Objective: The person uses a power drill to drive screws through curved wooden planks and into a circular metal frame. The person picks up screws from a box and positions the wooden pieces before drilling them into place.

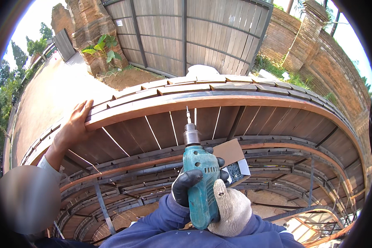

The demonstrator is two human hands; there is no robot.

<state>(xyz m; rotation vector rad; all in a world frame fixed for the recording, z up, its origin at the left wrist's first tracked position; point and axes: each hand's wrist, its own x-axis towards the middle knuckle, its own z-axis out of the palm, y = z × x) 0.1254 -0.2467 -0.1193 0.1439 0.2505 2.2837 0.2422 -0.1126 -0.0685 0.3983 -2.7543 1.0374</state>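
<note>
A teal power drill (202,186) is upright in the middle, held between both my hands. My left hand (186,186), in a black glove, is closed round its left side. My right hand (232,208), in a cream knit glove, grips its lower right side with the thumb along the body. Dark gloved fingertips curl over the right side; which hand they belong to I cannot tell. A slim bit in the chuck (191,134) points away from me, its tip over the reddish-brown curved wooden strip (161,106); contact is unclear. An open cardboard box (235,170) of small grey screws sits just right of the drill.
Another person's bare hand (74,124) rests on the strip's left end. Overlapping wooden slats (186,88) run along the strip's far side. Below are curved tiers on dark metal frames (103,206). A slatted gate (161,37) and a brick wall (322,62) stand beyond.
</note>
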